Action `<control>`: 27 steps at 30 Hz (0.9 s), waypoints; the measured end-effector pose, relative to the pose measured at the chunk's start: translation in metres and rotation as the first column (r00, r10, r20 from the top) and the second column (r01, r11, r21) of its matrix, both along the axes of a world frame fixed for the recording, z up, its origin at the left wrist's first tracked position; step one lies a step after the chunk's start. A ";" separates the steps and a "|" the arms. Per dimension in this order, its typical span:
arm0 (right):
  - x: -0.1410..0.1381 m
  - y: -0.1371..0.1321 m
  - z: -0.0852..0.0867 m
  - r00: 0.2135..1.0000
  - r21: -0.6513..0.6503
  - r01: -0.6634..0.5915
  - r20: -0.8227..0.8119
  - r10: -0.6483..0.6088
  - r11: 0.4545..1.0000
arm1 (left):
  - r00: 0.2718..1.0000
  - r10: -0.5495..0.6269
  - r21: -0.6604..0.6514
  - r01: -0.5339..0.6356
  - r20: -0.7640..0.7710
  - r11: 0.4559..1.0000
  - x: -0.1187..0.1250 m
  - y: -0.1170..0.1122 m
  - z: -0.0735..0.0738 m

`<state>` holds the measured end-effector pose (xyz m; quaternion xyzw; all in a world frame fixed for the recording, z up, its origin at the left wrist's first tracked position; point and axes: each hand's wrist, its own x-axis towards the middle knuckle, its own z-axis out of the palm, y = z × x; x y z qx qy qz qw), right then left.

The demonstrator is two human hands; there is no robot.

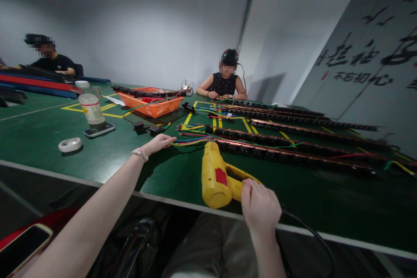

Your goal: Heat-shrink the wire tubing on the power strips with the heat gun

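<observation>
My right hand (260,204) is wrapped round the handle of a yellow heat gun (215,178) with a red label. The gun's nozzle points away from me, close to a bundle of coloured wires (193,141). My left hand (159,143) pinches the ends of those wires, which run into a long black and copper busbar-like strip (260,150). A second strip (250,136) with yellow-green wires and red terminals lies just behind it. The exact wire tips are hidden by my left fingers.
An orange basket (156,108) holding similar strips stands beyond my left hand, near black connectors (151,129). Left are a bottle (91,108), a phone (99,130) and a white oval object (70,145). Another person (228,84) works across the green table (130,169).
</observation>
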<state>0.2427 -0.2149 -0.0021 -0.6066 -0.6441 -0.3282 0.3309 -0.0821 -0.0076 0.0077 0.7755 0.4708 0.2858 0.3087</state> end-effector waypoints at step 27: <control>-0.099 -0.001 -0.001 0.967 -0.099 -0.209 -0.173 0.190 0.973 | 0.785 0.477 0.237 -0.414 -0.395 0.879 0.011 -0.009 0.010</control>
